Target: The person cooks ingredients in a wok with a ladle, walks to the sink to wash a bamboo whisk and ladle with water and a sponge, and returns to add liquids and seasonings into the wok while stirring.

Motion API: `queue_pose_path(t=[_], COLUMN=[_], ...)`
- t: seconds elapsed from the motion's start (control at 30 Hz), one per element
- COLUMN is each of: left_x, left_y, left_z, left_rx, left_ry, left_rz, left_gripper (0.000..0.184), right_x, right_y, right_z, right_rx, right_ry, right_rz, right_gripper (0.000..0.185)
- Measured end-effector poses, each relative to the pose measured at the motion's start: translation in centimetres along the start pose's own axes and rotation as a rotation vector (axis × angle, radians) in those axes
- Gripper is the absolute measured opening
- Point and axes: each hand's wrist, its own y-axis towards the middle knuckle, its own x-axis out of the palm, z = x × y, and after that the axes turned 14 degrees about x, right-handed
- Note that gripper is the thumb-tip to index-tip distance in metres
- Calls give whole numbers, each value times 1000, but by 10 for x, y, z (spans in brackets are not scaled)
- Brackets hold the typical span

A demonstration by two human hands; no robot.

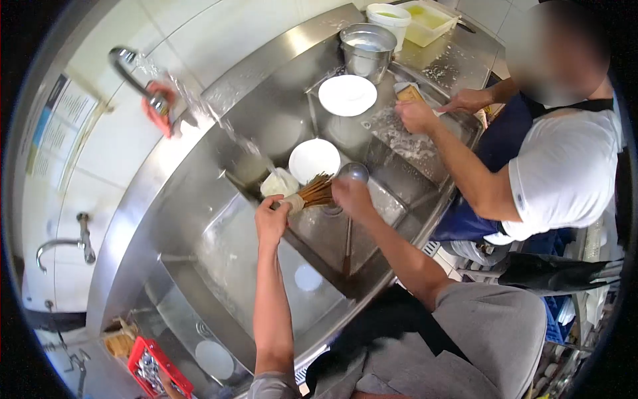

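My left hand point(271, 223) is closed round the bound handle of a bamboo scrubbing brush point(315, 191), its bristles pointing right. Fingers of my right hand point(352, 197) are curled at the bristle tips, seemingly pinching them; the exact contact is hard to see. Just beyond the brush, a white plate point(314, 161) lies in the sink, with a crumpled whitish thing point(279, 183) beside it under the running water. A ladle point(348, 233) lies in the compartment below my right hand, its bowl partly behind that hand.
Water pours from a faucet point(136, 80) into the long steel sink point(219, 243). A co-worker at right holds a yellow sponge point(410, 93). Another white plate point(347, 95), a metal pot point(367, 53) and a white bucket point(389, 23) stand farther back. A red basket point(143, 356) holds cutlery at lower left.
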Motion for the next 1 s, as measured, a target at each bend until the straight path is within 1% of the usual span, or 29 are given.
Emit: queue_pose_path(t=[0.03,0.07,0.1,0.13,0.17,0.2,0.23,0.3,0.37,0.43,0.47,0.53,0.6,0.67,0.7,0.77,0.8,0.83,0.93,0.97,1.0], left_x=[15,29,41,49,56,62,67,75,81,87,89,92,91,89,87,88,90,93,105,106,110], left_y=[26,45,62,76,83,90,95,101,102,98,96,90,90,86,85,88,89,85,79,80,82], left_z=[-15,-26,-37,-42,-41,-44,-51,-59,-61,-85,-95,-91,-97,-113,-115,-113,-95,-88,-75,-72,-75], left_rx=[-40,-99,-159,-218,-263,-286,-310,-362,-410,-441,-457,-516,-566,-615,-660,-765,-870,-897,-880,-907,-842], left_ry=[-88,-191,-294,-397,-478,-525,-573,-659,-738,-792,-820,-836,-844,-843,-893,-999,-1181,-1226,-1174,-1165,-1086], left_rz=[14,66,125,187,234,259,285,337,382,419,436,482,496,468,432,368,350,309,144,105,60], left_gripper=[32,29,27,24,22,22,22,23,24,24,24,26,28,31,33,37,42,41,40,36,36], right_x=[-26,-58,-66,-94,-122,-138,-153,-173,-187,-186,-188,-175,-166,-175,-182,-179,-177,-177,-150,-137,-129], right_y=[30,46,116,155,197,260,305,403,471,506,540,610,609,591,575,568,555,508,377,321,274], right_z=[-46,-108,-117,-154,-182,-193,-199,-188,-165,-149,-123,-69,-77,-87,-92,-105,-112,-124,-167,-162,-158], right_rx=[-267,-361,-424,-456,-469,-429,-416,-375,-208,-117,-129,-151,-138,-110,-88,-88,-84,-190,-285,-302,-323], right_ry=[47,336,389,324,233,165,119,-166,-637,-1032,-1035,-1038,-987,-946,-928,-1026,-711,-336,301,40,-216], right_rz=[183,263,426,586,656,779,786,768,460,174,159,123,61,-3,-35,196,471,607,396,332,267], right_gripper=[19,16,17,20,22,25,29,32,37,44,46,50,51,52,52,50,47,49,35,45,56])
